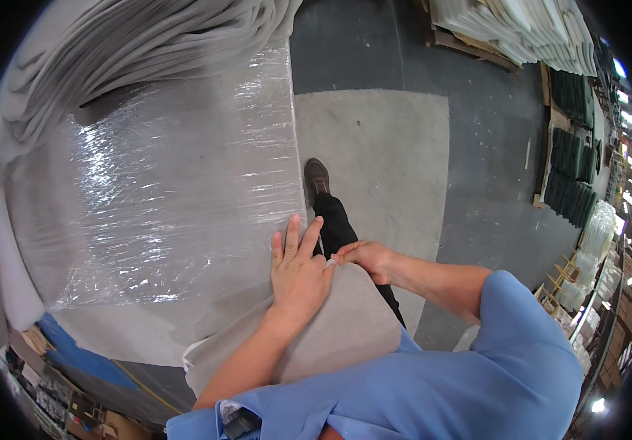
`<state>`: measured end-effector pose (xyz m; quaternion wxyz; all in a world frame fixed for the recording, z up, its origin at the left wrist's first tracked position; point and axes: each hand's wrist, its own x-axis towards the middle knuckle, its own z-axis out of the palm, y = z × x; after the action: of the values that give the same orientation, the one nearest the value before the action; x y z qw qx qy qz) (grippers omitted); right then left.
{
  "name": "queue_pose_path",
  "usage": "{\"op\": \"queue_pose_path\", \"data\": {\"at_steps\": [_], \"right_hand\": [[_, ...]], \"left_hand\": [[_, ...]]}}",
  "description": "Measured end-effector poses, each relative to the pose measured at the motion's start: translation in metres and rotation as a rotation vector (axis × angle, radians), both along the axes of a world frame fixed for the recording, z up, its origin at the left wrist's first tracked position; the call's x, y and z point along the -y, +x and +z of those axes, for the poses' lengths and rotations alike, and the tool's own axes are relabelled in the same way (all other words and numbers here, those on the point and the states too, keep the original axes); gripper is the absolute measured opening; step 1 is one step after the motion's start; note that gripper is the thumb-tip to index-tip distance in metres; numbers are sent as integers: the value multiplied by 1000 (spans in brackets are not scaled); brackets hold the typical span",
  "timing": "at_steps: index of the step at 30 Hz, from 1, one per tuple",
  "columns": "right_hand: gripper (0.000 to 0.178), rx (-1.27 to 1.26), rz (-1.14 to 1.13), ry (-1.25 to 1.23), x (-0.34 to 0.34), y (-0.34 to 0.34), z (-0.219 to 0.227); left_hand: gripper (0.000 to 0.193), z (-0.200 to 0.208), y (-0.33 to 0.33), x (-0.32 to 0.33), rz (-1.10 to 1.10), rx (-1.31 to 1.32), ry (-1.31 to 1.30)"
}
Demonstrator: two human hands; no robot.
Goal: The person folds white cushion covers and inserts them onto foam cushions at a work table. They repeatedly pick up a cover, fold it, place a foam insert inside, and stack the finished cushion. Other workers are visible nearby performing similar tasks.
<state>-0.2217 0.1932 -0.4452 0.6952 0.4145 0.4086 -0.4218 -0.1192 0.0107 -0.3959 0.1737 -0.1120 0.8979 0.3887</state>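
My left hand (300, 275) lies with its fingers spread on the edge of a large flat surface covered in grey fabric and clear plastic wrap (176, 198). Its thumb points toward my right hand (369, 258), which pinches the corner of a loose grey fabric sheet (352, 312). A small whitish bit shows at the pinch; what it is I cannot make out. The fabric sheet drapes against my front, partly under my left forearm. Wrinkles and glare run across the plastic.
Thick folds of grey fabric (162, 44) are heaped at the far left of the wrapped surface. My shoe (316, 174) stands on the concrete floor (389, 139) beside it. Along the right are a pallet of white sheets (521, 29), dark green stacks (571, 176) and shelving.
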Motion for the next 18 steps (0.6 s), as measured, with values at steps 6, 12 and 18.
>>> {"op": "queue_pose_path", "data": {"at_steps": [6,12,18], "right_hand": [[11,134,92,-28,-2,8,-17],[19,264,-58,-163,-10,28,-28],[35,104,-41,-197,-20,34,-10]], "left_hand": [[22,6,-6,2,-57,111,-1],[21,22,-11,1,-34,-73,-69],[21,19,0,-32,61,-41,441]]}}
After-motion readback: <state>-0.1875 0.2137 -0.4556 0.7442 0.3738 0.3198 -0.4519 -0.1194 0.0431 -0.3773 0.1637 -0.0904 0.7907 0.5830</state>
